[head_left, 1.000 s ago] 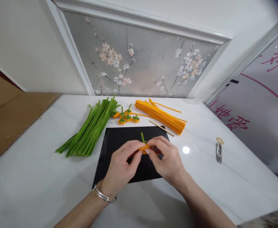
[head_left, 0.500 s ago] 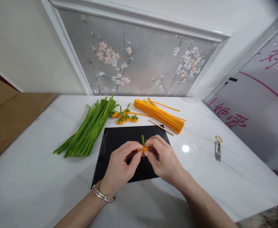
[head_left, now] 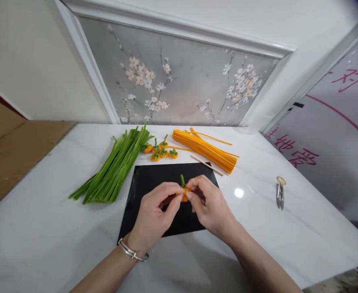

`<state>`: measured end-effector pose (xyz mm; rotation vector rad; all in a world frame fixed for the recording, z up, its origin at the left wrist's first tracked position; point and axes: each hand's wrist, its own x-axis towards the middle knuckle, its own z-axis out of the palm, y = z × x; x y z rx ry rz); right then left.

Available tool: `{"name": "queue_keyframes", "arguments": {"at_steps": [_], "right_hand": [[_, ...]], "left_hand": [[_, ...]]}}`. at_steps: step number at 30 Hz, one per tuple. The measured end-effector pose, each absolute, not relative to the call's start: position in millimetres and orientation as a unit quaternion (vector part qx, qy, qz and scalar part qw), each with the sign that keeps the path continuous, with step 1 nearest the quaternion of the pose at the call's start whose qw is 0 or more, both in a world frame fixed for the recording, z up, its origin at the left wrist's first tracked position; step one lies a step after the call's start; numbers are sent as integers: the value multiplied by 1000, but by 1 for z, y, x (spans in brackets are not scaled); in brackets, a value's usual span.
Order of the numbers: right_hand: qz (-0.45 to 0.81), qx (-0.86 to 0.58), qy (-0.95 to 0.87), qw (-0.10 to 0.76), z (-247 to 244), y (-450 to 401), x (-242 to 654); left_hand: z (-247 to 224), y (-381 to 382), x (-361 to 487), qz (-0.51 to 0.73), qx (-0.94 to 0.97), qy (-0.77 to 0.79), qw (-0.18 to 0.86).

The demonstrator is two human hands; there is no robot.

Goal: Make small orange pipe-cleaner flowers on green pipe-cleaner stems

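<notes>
Over the black mat [head_left: 154,175], both hands pinch a small pipe-cleaner pumpkin [head_left: 185,197], orange with an upright green stem. My left hand [head_left: 157,207], a silver bangle at its wrist, grips the left side between thumb and forefinger. My right hand [head_left: 211,203] pinches the right side the same way. The fingertips cover much of the orange body. Just beyond the mat several finished-looking orange pumpkins [head_left: 164,153] with green tops sit grouped together.
Left of the mat lies a bundle of green pipe cleaners [head_left: 114,171]. A bundle of orange pipe cleaners [head_left: 205,150] lies at the back right, with a thin wooden stick [head_left: 207,165] before it. Thread snips [head_left: 280,193] rest on the white table [head_left: 258,236] at right.
The pumpkin has tilted a little, its stem leaning slightly left and more of its orange body showing. Both hands keep their pinch, the right fingers shifting slightly.
</notes>
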<state>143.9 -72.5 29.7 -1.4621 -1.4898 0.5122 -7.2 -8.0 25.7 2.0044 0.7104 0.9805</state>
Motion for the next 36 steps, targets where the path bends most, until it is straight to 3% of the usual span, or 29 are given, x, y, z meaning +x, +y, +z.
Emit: {"name": "queue_keyframes", "arguments": {"at_steps": [11,20,26,36], "right_hand": [[82,-571,-663,476,33,-75,141],[176,-588,-586,529,31,-74,133],[306,-571,-516,560,35,-75,140],[305,-570,-513,564,32,-75,137]], "left_hand": [[27,-10,-6,416,779,283,375],[28,-10,-8,438,775,261,372],[29,-12,-5,437,694,324,472],[31,-11,-3,390,610,334,604]]}}
